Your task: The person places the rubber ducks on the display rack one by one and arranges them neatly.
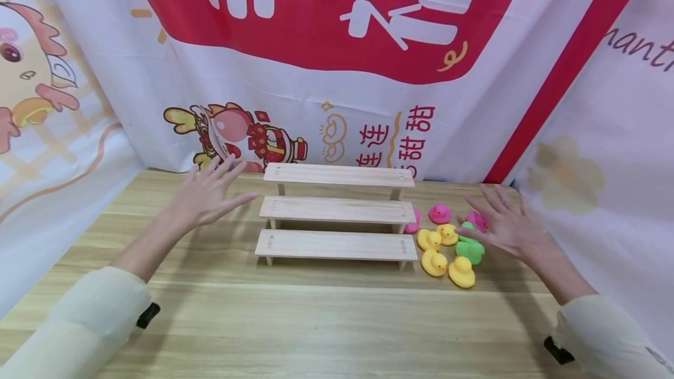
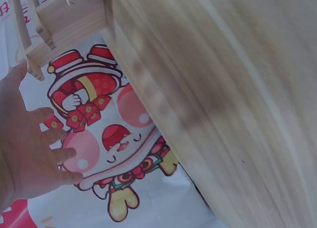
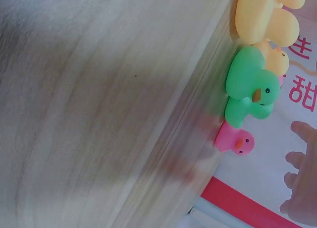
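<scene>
Over on the left, the left hand point(image 1: 207, 195) hovers splayed and free — near the three-step wooden stand point(image 1: 337, 210) on the table point(image 1: 316, 320). Right of the stand bunch yellow ducks point(image 1: 434, 263), pink ducks point(image 1: 439, 213) and green ducks point(image 1: 470, 252) — and near them the right hand point(image 1: 509, 224), spread wide, grasping nothing.

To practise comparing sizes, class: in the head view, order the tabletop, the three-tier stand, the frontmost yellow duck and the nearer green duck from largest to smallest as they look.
1. Tabletop
2. Three-tier stand
3. Frontmost yellow duck and nearer green duck: too alike to rank
</scene>
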### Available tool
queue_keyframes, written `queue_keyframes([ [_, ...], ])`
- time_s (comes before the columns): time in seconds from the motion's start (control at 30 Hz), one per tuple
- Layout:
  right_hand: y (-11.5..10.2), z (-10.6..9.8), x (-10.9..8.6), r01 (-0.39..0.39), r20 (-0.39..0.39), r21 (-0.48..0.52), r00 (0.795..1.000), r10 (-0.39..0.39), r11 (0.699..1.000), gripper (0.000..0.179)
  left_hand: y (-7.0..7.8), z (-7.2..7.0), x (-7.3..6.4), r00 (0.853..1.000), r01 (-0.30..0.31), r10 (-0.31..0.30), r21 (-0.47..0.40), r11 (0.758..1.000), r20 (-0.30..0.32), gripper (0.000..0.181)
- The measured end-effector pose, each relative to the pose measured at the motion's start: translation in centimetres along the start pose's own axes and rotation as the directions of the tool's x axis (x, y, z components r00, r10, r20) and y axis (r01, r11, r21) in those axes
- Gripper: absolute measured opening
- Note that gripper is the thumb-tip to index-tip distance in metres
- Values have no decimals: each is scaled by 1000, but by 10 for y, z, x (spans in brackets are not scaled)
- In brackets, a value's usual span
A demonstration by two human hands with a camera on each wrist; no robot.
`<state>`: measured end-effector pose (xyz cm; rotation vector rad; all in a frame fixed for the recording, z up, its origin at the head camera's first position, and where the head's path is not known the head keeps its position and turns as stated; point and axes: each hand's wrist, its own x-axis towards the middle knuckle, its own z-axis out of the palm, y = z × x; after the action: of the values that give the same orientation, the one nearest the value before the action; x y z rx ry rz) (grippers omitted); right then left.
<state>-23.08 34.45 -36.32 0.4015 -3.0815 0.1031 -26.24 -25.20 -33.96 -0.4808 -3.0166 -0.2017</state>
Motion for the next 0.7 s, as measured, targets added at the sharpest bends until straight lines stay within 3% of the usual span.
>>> queue_keyframes([
  [0.2,-1,-3,2,35,-18,-9,999,-35,999,90,11,-5,12,1000,-25,26,-100,995,9,89],
  [0.37,2,-6,8,44,-22,5,999,-44,999,83,18,-7,24,998,-60,57,-212,976,-17,86],
  [0.53,13,-9,11,35,-29,130,999,-31,991,76,22,-6,35,998,-68,64,-290,955,-24,83],
  [0.7,25,-10,8,40,-57,279,998,-25,959,65,23,-6,41,998,-59,62,-357,932,-3,77],
])
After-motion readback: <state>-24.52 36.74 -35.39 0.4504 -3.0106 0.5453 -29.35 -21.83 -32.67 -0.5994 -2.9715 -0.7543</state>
